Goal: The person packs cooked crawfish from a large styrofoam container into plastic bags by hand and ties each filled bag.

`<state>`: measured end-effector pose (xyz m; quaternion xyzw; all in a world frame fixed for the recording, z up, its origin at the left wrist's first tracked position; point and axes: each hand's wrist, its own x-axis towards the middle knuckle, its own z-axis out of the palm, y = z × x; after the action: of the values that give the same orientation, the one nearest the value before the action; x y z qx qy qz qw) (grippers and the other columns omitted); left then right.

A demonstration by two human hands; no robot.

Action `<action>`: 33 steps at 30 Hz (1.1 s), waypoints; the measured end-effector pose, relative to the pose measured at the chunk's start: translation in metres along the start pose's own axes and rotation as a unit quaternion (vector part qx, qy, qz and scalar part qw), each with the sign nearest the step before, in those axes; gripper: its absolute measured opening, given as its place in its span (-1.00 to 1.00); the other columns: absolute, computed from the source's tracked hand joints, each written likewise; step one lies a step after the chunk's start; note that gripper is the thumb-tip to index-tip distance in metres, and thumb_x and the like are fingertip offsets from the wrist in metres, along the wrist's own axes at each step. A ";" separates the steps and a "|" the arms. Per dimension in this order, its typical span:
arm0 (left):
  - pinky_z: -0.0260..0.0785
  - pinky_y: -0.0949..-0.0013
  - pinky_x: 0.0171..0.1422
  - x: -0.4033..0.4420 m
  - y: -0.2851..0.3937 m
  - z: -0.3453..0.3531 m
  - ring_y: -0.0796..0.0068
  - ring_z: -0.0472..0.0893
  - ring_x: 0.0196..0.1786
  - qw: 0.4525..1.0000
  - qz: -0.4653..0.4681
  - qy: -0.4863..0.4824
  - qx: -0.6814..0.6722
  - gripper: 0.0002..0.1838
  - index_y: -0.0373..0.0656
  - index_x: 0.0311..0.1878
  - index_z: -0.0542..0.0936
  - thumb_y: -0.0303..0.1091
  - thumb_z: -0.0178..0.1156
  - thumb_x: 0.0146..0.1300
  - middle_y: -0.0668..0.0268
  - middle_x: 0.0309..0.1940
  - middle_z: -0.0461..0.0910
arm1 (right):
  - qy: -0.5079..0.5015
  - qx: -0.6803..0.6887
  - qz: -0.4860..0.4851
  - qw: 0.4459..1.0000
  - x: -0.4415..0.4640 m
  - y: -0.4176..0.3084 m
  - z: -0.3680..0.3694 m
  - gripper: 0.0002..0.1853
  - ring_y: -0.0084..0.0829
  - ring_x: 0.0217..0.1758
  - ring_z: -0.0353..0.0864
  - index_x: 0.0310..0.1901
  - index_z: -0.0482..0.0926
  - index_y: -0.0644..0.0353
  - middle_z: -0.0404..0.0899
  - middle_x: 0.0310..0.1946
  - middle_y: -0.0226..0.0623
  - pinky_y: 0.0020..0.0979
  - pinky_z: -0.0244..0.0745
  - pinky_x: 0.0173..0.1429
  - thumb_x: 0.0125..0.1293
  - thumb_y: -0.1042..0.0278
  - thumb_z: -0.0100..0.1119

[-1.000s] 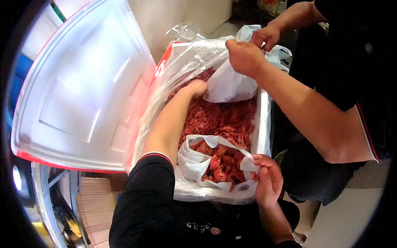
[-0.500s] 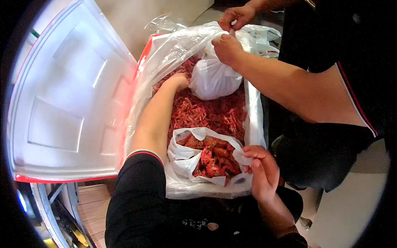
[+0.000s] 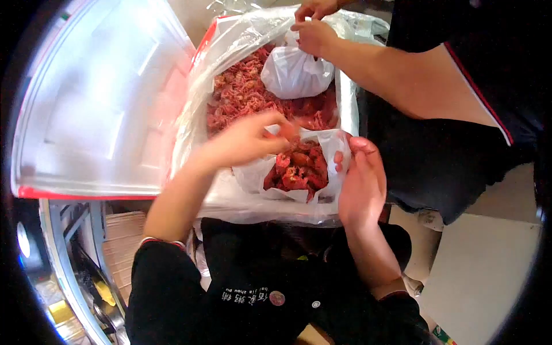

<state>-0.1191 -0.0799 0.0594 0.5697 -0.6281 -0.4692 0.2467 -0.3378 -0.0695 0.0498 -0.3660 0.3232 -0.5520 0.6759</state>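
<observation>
A white plastic bag stands with its mouth spread at the near end of a lined box. Red crayfish lie inside it. My right hand pinches the bag's right rim between thumb and fingers. Over the bag's left rim is my left hand, its fingers curled and smeared by motion; whether anything is in them does not show. Behind the bag, a heap of red crayfish fills the box.
Clear plastic film lines the foam box; its large white lid tilts open at left. Another person's hands grip the top of a full white bag at the far end. That person's dark-clothed body stands at right.
My left hand has come back from the far crayfish heap to the near bag. My right hand still pinches the bag's rim. The camera view has shifted, so the box appears higher.
</observation>
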 end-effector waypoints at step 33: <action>0.40 0.35 -0.19 -0.041 -0.007 0.060 0.29 0.58 -0.28 0.958 0.216 0.182 0.059 -0.74 -0.36 -0.15 0.50 -0.61 0.04 0.02 0.06 -0.38 0.55 | -0.129 -0.266 0.025 0.955 0.010 0.020 0.012 -0.28 -0.68 -0.47 0.44 0.30 0.18 0.23 0.56 -0.43 -0.34 -0.62 0.29 -0.45 0.03 0.64 0.15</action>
<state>-0.1568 -0.0217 0.0364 0.5096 -0.7072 -0.2557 0.4181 -0.3155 -0.0754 0.0385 -0.5921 0.3775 -0.3770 0.6039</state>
